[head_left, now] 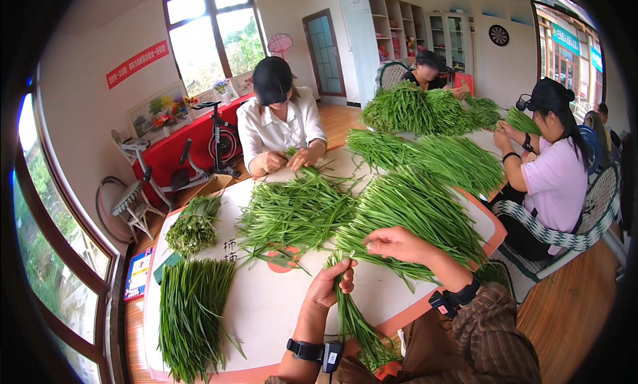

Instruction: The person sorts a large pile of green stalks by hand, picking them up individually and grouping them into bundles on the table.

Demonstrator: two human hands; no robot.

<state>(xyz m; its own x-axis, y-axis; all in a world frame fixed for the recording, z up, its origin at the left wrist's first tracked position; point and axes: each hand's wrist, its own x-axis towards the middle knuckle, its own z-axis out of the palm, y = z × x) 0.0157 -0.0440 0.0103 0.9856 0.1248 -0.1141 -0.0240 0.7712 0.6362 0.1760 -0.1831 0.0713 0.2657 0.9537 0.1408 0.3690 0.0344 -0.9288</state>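
My left hand (pixel 330 284) is closed around a thin bunch of garlic chives (pixel 355 317), near the table's front edge. The stalks' cut ends poke up above my fist and the long leaves hang down over the edge toward my lap. Just to the right and a little higher, my right hand (pixel 399 244) hovers with its fingers stretched out, nothing visible in them. Beneath and behind it lies a big heap of garlic chives (pixel 415 214). A looser pile of chives (pixel 296 211) spreads over the table's middle, beyond my left hand.
On the left of the white table (pixel 266 317) lie a neat chive stack (pixel 193 311) and a pale-tipped bundle (pixel 194 228). More heaps (pixel 419 111) fill the far right. Co-workers sit across (pixel 282 125), at the far end (pixel 425 71) and on the right (pixel 555 164).
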